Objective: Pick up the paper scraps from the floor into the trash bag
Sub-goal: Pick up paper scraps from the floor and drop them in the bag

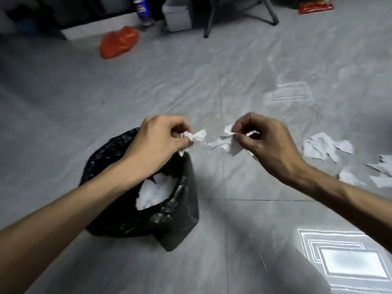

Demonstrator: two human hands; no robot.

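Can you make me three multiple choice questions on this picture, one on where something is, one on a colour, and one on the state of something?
1. Where do most of the loose torn white paper scraps lie on the grey tiled floor?
A. To the person's right
B. Behind the orange bag
C. Under the chair

2. What colour is the crumpled plastic trash bag below the left hand?
A. Orange
B. Black
C. White

3. What is the state of that trash bag?
A. Tied shut
B. Open and empty
C. Open with white paper inside

Answers: 1 A, the scraps lie scattered beyond the right hand. 2 B, its plastic is glossy black. 3 C, white paper shows through its open mouth.
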